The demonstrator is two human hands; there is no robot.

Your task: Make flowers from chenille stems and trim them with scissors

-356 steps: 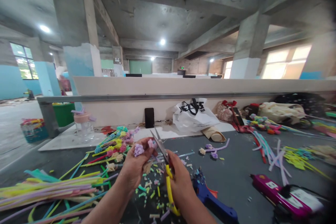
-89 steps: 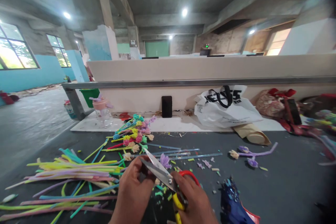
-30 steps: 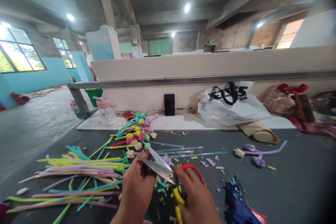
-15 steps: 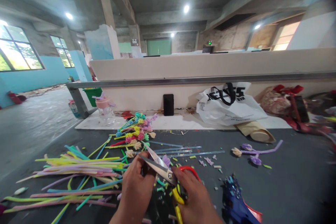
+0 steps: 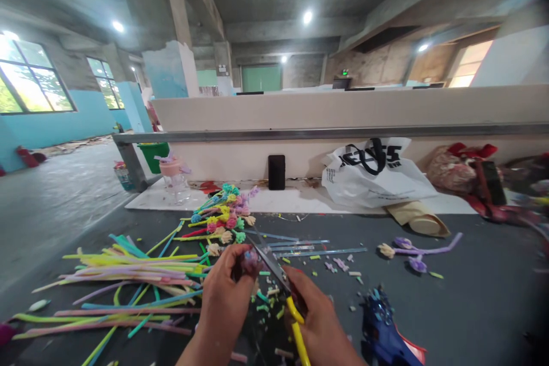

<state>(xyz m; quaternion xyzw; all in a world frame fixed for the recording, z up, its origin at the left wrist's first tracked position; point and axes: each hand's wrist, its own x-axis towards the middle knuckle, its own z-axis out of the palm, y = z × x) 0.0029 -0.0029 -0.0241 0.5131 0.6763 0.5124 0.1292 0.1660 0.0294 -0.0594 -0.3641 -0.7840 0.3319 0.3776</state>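
Observation:
My left hand [image 5: 226, 300] pinches a small purple flower [image 5: 250, 260] between thumb and fingers. In my right hand [image 5: 315, 311] is a pair of scissors [image 5: 295, 311] with yellow handles, its blades pointing up and left beside the flower. The blades look slightly apart. Small cut scraps [image 5: 262, 309] in green, cream and pink lie on the dark table under my hands. Just beyond the left hand rests a heap of made flowers [image 5: 227, 214] in yellow, pink, teal and cream. Clear thin sticks [image 5: 317, 250] lie past the blades.
Pastel fuzzy stems [image 5: 141, 274] are piled at left. At right lie a purple flower stem [image 5: 429, 247] and a blue glue gun [image 5: 388, 329]. Along the back stand a cup [image 5: 174, 180], a black phone [image 5: 277, 172] and a white bag [image 5: 373, 177].
The scissor blades have swung from pointing across the left fingers to a steeper angle beside the flower. The left hand has turned, so the purple flower now shows in its fingertips.

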